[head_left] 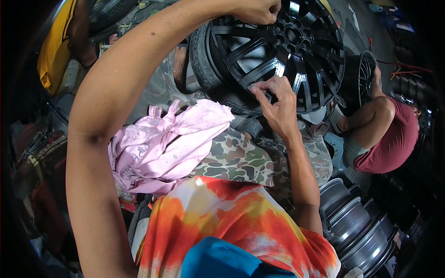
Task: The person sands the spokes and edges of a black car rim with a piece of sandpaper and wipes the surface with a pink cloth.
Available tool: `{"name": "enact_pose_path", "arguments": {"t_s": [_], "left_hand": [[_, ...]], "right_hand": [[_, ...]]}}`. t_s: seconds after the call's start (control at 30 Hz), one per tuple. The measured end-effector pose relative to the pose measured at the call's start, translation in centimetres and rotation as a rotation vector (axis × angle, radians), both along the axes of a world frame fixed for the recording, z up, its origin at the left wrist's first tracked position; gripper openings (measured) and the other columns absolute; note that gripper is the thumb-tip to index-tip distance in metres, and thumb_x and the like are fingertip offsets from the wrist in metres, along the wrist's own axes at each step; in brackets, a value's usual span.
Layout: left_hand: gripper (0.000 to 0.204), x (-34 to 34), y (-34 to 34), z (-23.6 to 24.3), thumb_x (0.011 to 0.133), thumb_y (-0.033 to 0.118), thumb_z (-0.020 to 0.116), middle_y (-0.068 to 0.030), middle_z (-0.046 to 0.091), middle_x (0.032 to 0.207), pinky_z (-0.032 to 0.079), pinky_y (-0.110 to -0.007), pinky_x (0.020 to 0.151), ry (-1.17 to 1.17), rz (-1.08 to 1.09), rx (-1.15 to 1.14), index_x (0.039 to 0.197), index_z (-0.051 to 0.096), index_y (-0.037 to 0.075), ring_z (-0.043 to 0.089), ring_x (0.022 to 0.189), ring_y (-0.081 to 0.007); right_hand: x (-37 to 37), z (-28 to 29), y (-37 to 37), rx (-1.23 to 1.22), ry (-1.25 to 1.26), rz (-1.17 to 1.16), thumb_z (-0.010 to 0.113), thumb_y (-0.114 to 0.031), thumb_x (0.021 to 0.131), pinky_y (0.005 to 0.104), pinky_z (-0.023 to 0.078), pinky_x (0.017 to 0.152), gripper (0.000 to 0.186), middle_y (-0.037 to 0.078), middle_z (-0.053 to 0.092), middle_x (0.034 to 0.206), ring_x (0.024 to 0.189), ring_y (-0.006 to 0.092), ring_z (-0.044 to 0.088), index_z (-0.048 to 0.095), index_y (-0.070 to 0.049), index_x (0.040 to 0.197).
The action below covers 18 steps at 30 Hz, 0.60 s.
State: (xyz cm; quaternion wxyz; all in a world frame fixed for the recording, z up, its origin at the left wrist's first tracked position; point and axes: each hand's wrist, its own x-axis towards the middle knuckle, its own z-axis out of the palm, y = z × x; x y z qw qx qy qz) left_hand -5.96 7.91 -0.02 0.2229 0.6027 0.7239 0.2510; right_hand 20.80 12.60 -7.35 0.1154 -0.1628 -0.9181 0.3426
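Observation:
A glossy black multi-spoke wheel rim (300,74) stands tilted in front of me, against a dark tyre (202,65). My left hand (260,10) reaches over its upper part, fingers curled closed near the hub; whatever they hold is hidden. At the rim's lower left edge is my right hand (279,101), thumb and forefinger pinched together. A small greyish bit shows at their tips, too small to name. Over my camouflage-patterned lap lies a crumpled, stained pink cloth (185,139).
Silver wheel rims (354,222) are stacked at the lower right. Beyond them a person in a maroon shirt (391,139) crouches beside another black wheel (367,76). Someone in yellow (54,51) is at the upper left, near a tyre (109,14). Clutter fills the left side.

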Motion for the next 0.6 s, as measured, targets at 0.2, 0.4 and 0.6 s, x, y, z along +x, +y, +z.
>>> {"name": "enact_pose_path", "arguments": {"t_s": [0.2,0.4,0.6], "left_hand": [[0.023,0.1,0.1,-0.1,0.088,0.013,0.062,-0.0282,0.073,0.087,0.058,-0.045,0.075,0.009,-0.017,0.001,0.094,0.076,-0.005,0.074,0.083,-0.0398],[0.023,-0.4,-0.2,-0.7,0.088,0.013,0.062,-0.028,0.072,0.085,0.057,-0.045,0.073,-0.006,-0.022,-0.002,0.092,0.076,-0.005,0.074,0.08,-0.0395],[0.024,-0.6,-0.9,0.0,0.088,0.014,0.062,-0.028,0.071,0.084,0.056,-0.045,0.072,0.0,-0.062,-0.004,0.092,0.075,-0.005,0.073,0.079,-0.0396]], "right_hand": [[0.0,0.0,0.0,0.015,-0.013,0.011,0.08,-0.015,0.087,0.0393,0.044,0.082,0.014,0.009,0.064,0.087,0.088,0.0278,0.058,0.078,-0.003,0.093],[0.0,0.4,0.5,0.035,-0.051,0.074,0.079,-0.016,0.088,0.0382,0.04,0.081,0.012,0.006,0.064,0.087,0.089,0.0258,0.057,0.079,-0.005,0.093],[0.0,-0.4,0.6,0.052,-0.015,0.081,0.079,-0.016,0.087,0.0374,0.039,0.082,0.012,0.005,0.062,0.086,0.089,0.0245,0.054,0.079,-0.006,0.092]]}}
